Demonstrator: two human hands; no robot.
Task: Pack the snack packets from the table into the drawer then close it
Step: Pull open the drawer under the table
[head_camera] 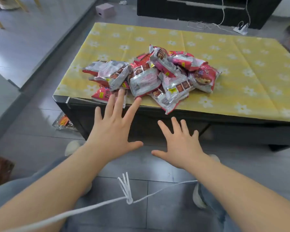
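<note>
While both hands hang flat and spread with nothing in them, I see the left hand [114, 131] reaching forward so its fingertips [121, 92] come up to the near edge of the heap of snack packets [151, 76]; I cannot tell whether they touch the foil yet. My right hand [181, 144] sits lower and nearer to me, in front of the dark face of the table [241, 131], well short of the heap.

From the heap outward: the packets lie piled on the yellow flowered cloth [241, 64], toward the near left part of the tabletop, and a couple overhang the near edge. One stray packet [64, 123] lies on the floor, down beside the table's left corner.

I judge these packets light, puffy and crinkly, with slick foil skins that slide over one another, and contents that could crush under a hard squeeze. I would scoop several from both sides with cupped palms, or pinch single ones by the crimped end seams. I cannot make out the drawer clearly in the table's front.
</note>
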